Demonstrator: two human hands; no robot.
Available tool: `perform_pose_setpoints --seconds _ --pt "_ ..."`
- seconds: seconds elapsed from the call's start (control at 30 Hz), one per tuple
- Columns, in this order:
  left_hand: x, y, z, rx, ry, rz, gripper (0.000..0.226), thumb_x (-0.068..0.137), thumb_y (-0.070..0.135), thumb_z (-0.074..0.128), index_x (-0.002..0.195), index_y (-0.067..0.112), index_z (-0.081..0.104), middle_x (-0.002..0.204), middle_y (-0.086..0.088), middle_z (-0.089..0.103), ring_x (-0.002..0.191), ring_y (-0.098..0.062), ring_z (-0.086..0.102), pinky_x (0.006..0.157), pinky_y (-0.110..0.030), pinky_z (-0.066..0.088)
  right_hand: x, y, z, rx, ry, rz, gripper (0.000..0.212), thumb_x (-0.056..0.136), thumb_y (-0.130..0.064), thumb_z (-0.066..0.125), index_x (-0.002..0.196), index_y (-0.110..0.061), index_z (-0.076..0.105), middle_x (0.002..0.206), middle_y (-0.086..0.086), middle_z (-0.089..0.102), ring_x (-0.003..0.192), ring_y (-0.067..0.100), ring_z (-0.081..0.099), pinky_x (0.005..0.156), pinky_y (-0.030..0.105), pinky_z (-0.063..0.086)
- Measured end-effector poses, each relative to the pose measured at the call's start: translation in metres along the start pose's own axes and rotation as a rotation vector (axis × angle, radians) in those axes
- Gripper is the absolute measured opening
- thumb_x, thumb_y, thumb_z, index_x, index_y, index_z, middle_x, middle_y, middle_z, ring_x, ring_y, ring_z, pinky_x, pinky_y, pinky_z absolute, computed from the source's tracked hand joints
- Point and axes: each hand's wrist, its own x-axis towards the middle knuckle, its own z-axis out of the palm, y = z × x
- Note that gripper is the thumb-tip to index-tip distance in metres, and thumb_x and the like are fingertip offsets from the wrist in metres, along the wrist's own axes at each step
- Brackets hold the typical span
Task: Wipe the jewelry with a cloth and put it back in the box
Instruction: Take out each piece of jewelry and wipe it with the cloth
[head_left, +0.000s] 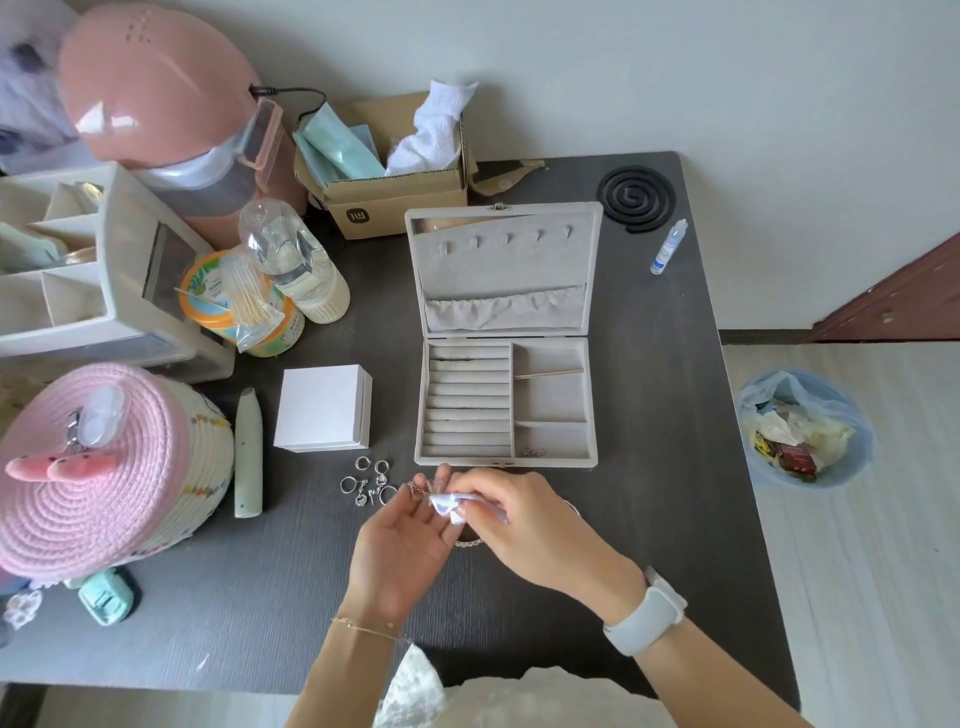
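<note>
Just left of the open grey jewelry box (506, 332), near its front corner, loose rings (370, 483) are lying on the dark table (649, 415). In front of the box my left hand (402, 540) is pinching a silver chain (422, 489), palm up. My right hand (524, 525) is pinching the small white cloth (451, 505) around that chain.

The dark grey wooden table (675, 467) carries an open grey velvet jewelry box (506, 400). Left of it stands a small white square box (323, 406), and a group of silver rings and earrings (370, 480) lies just in front of that box. A black spiral coil (636, 198) and a small white dropper bottle (668, 247) lie at the far right corner. A pink woven rope basket (98, 473) stands at the left edge.
</note>
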Motion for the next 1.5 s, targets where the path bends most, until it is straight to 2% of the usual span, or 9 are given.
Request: perform_pose_setpoints --seconds 0.13,0.33,0.47,0.73,0.97,1.13,1.23,1.4,1.5 --pt "-0.006 0.009 -0.003 0.074 0.115 0.031 0.016 0.065 0.010 0.071 0.065 0.009 0.055 0.057 -0.002 0.046 0.046 -0.014 0.047 0.053 -0.025 0.050 -0.010 0.017 -0.004 0.073 0.040 0.121 0.018 0.090 -0.012 0.050 0.099 -0.011 0.065 0.091 -0.001 0.069 0.083 0.009 0.061 0.071 0.019 0.045" --pt "-0.028 0.018 -0.017 1.441 0.329 0.411 0.026 0.090 0.005 0.045 0.067 0.009 0.056 0.060 -0.008 0.056 0.058 -0.023 0.050 0.061 -0.032 0.043 -0.010 0.045 -0.019 0.093 0.388 0.336 0.019 0.088 -0.006 0.050 0.081 -0.022 0.059 0.073 -0.007 0.063 0.075 0.013 0.063 0.063 0.006 0.039" --pt "-0.027 0.012 -0.041 1.858 0.240 0.371 0.013 0.089 0.012 0.052 0.085 0.012 0.064 0.082 -0.003 0.066 0.075 -0.021 0.061 0.068 -0.025 0.041 -0.011 0.056 -0.029 0.101 0.410 0.382 0.017 0.090 -0.008 0.046 0.085 -0.022 0.056 0.072 -0.007 0.062 0.072 0.015 0.062 0.060 0.006 0.041" --pt "-0.005 0.007 -0.022 1.931 0.301 0.513 0.021 0.086 0.019 0.059 0.106 0.013 0.064 0.109 -0.002 0.054 0.098 -0.023 0.056 0.073 -0.028 0.043 -0.016 0.057 -0.038 0.309 0.435 0.489 0.014 0.091 -0.016 0.050 0.092 -0.010 0.063 0.077 -0.003 0.065 0.062 0.012 0.061 0.063 0.018 0.049" --pt "0.048 -0.019 0.047 1.943 0.024 0.698 0.021 0.089 0.011 0.050 0.104 0.009 0.065 0.105 -0.009 0.061 0.102 -0.026 0.054 0.076 -0.036 0.048 -0.021 0.054 -0.049 0.818 0.495 0.634 0.017 0.092 -0.003 0.044 0.105 0.003 0.054 0.085 0.008 0.059 0.079 0.021 0.059 0.074 0.028 0.050" --pt "0.078 -0.037 0.073 2.176 0.132 0.501 0.025 0.091 0.018 0.043 0.104 0.010 0.063 0.110 -0.008 0.055 0.098 -0.030 0.056 0.074 -0.036 0.045 -0.028 0.051 -0.056 0.882 0.578 0.656 0.014 0.092 0.001 0.041 0.100 0.001 0.053 0.078 0.008 0.058 0.073 0.021 0.056 0.057 0.012 0.050" --pt "0.087 -0.039 0.084 2.241 0.175 0.437 0.024 0.089 0.026 0.052 0.101 0.011 0.065 0.109 -0.007 0.056 0.096 -0.033 0.058 0.076 -0.035 0.045 -0.029 0.051 -0.061 0.968 0.639 0.694 0.014 0.092 0.000 0.043 0.100 0.003 0.055 0.076 0.010 0.057 0.069 0.019 0.054 0.062 0.020 0.046" --pt "0.093 -0.038 0.091 2.469 0.092 0.397 0.021 0.088 0.025 0.056 0.103 0.014 0.064 0.112 -0.007 0.059 0.102 -0.030 0.059 0.073 -0.031 0.040 -0.027 0.052 -0.064 0.987 0.674 0.707 0.023 0.090 0.000 0.043 0.073 -0.005 0.057 0.058 0.002 0.055 0.054 0.013 0.053 0.060 0.021 0.041" --pt "0.095 -0.038 0.093 2.625 -0.033 0.433 0.021 0.090 0.019 0.051 0.105 0.010 0.062 0.114 -0.008 0.061 0.105 -0.031 0.059 0.078 -0.034 0.044 -0.026 0.051 -0.064 0.951 0.648 0.637 0.017 0.092 -0.005 0.043 0.086 -0.001 0.058 0.070 0.003 0.057 0.064 0.013 0.057 0.060 0.019 0.046"
